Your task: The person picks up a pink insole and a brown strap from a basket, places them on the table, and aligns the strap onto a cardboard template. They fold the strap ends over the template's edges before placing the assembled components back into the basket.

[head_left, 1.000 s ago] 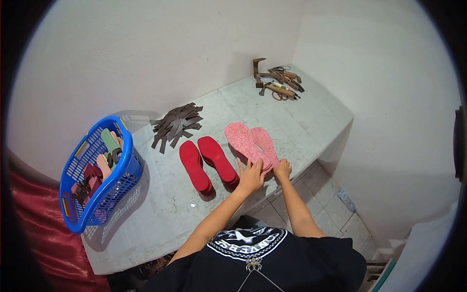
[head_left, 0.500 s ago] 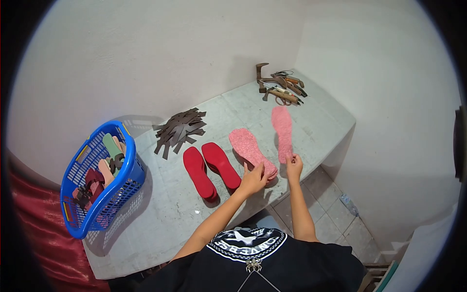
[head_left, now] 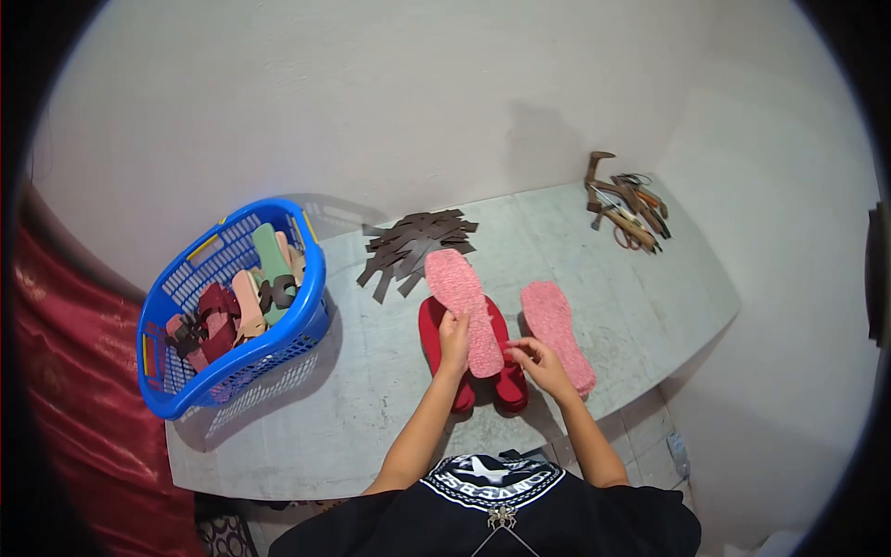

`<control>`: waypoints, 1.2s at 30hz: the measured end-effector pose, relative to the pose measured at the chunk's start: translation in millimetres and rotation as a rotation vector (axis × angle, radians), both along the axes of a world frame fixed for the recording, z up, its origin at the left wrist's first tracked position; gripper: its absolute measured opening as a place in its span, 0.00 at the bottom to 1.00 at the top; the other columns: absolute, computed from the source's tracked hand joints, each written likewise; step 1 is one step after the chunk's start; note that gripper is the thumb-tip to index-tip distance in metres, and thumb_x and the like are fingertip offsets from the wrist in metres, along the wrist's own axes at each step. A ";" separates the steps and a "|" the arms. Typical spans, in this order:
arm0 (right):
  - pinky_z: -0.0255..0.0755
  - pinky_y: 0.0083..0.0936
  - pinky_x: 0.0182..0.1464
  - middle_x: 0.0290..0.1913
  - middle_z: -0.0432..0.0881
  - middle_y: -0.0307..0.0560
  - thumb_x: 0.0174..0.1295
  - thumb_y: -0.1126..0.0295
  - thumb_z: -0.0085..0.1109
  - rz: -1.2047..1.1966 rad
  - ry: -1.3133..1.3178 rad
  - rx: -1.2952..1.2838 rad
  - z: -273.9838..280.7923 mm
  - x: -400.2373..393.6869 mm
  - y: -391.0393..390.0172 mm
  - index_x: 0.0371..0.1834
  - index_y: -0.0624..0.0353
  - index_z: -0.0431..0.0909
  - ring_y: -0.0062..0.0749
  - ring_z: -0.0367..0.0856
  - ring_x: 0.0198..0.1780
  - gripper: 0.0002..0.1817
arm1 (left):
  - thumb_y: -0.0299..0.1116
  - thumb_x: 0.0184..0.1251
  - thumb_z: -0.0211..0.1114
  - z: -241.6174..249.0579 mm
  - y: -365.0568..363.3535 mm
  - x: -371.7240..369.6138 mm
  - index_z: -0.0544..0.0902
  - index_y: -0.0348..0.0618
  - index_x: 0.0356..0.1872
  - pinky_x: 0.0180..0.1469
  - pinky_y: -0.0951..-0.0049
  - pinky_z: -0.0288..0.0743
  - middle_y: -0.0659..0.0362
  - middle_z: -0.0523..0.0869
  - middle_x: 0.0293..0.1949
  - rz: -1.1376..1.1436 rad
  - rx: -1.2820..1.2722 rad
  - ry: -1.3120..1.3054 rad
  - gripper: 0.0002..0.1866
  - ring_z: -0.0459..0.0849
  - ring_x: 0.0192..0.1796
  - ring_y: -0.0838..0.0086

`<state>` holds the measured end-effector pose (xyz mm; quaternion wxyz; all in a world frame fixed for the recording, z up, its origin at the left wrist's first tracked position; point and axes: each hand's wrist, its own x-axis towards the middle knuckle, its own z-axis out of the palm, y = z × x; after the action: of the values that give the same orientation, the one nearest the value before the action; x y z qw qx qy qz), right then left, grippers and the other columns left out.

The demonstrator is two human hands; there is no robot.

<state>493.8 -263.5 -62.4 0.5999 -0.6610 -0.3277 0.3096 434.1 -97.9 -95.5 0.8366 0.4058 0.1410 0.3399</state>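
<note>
My left hand (head_left: 454, 343) grips a pink, rough-textured foot-shaped insole (head_left: 462, 288) by its edge, holding it above two red platform soles (head_left: 432, 325). The insole hides part of both soles. My right hand (head_left: 546, 367) is beside the right-hand red sole, its fingers bent and apart, with nothing visible in them. To the right of that hand a stack of similar pink insoles (head_left: 554, 325) lies on the table.
A blue plastic basket (head_left: 320, 278) with several sandals stands at the left of the grey table (head_left: 343, 436). Behind the soles lies a pile of dark brown strips (head_left: 413, 243). Hand tools (head_left: 631, 209) lie at the back right. A red satin cloth (head_left: 83, 371) hangs at left.
The pink insole has passed from my right hand to my left, moving left over the red soles. My left hand has left the pink stack. The camera view has shifted.
</note>
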 end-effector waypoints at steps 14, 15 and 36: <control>0.71 0.30 0.42 0.37 0.77 0.47 0.48 0.74 0.58 0.296 -0.799 -0.181 -47.6 120.2 270.1 0.39 0.60 0.74 0.39 0.77 0.41 0.13 | 0.30 0.65 0.49 -44.6 85.2 -15.7 0.69 0.34 0.47 0.41 0.69 0.76 0.54 0.78 0.41 0.292 -0.112 0.062 0.12 0.80 0.38 0.69; 0.70 0.32 0.44 0.39 0.77 0.46 0.46 0.74 0.59 0.315 -0.966 -0.263 -44.3 124.0 283.7 0.40 0.58 0.73 0.40 0.76 0.43 0.15 | 0.30 0.65 0.49 -46.9 85.6 -13.1 0.69 0.34 0.46 0.41 0.69 0.76 0.53 0.78 0.41 0.284 -0.112 0.084 0.12 0.80 0.38 0.68; 0.72 0.33 0.45 0.41 0.77 0.45 0.53 0.75 0.46 0.673 -1.561 -0.394 -49.9 190.2 373.1 0.44 0.55 0.72 0.40 0.74 0.46 0.14 | 0.30 0.66 0.49 -65.5 68.4 -8.1 0.68 0.33 0.51 0.54 0.78 0.62 0.57 0.75 0.48 0.316 0.156 0.371 0.15 0.72 0.50 0.77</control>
<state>683.9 109.6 -112.3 -0.0446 -0.6442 -0.7633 -0.0199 426.0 -29.5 -161.0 0.6990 0.4973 0.3273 0.3961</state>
